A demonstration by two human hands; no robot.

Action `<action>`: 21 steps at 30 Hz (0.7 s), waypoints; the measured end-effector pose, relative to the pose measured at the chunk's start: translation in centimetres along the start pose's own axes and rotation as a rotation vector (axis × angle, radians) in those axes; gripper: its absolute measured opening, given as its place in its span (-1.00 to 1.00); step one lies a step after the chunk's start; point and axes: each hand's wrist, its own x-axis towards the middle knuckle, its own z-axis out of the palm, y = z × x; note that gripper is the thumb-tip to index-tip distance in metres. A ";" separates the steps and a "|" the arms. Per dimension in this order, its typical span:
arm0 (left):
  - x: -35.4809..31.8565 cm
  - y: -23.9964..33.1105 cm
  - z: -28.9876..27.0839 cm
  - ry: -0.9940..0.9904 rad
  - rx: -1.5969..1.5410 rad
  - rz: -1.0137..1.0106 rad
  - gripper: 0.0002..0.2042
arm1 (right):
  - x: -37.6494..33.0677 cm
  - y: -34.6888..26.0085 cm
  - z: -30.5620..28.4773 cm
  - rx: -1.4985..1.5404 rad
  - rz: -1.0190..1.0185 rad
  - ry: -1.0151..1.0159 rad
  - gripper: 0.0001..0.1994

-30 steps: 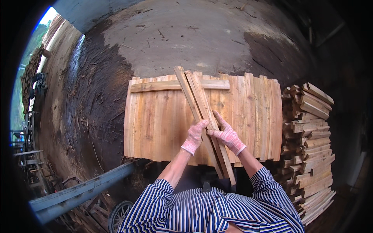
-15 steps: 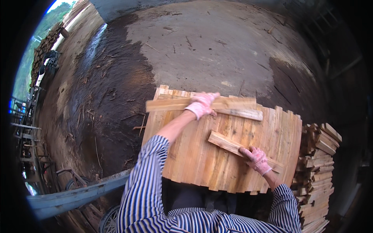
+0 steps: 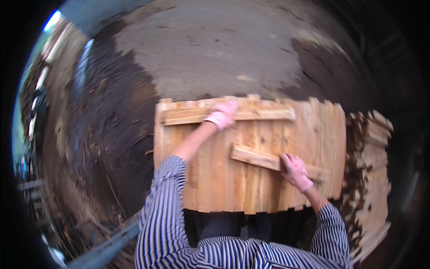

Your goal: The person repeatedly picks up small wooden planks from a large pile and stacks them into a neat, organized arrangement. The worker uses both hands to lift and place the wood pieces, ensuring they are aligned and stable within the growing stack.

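In front of me lies a layer of pale wooden planks (image 3: 210, 179) set side by side. A long plank (image 3: 264, 114) lies crosswise near its far edge. My left hand (image 3: 222, 114), in a pink-and-white glove, is closed over the middle of that long plank, its fingertips partly hidden and blurred. A shorter plank (image 3: 255, 156) rests slantwise on the layer, nearer to me and to the right. My right hand (image 3: 295, 171), gloved alike, grips it with the thumb on the near-left side and the fingers over the top.
A tall stack of planks (image 3: 374, 179) stands just right of the layer. Dark, wet-looking ground (image 3: 107, 134) stretches to the left, grey concrete floor (image 3: 210, 58) beyond. A blue-grey metal beam (image 3: 105, 246) crosses the lower left.
The long plank under my left hand, tilted and overlapping another before, now lies lined up along the far edge. My right hand still holds the shorter plank. The whole view has shifted slightly.
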 end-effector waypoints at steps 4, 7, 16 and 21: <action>0.1 0.6 -1.3 0.027 0.076 0.001 -0.38 | 1.1 0.0 -2.4 -0.053 0.148 -0.156 -0.35; -0.8 1.3 -5.0 -0.052 0.124 -0.054 -0.30 | 2.4 3.5 -5.9 -0.112 0.118 -0.099 -0.42; -1.3 -2.3 -2.9 -0.040 0.184 -0.196 -0.30 | 9.4 17.1 -8.0 -0.240 0.120 -0.040 -0.50; -0.9 -1.5 -2.8 -0.021 0.146 -0.165 -0.28 | 7.8 20.2 -7.5 -0.309 0.081 -0.014 -0.44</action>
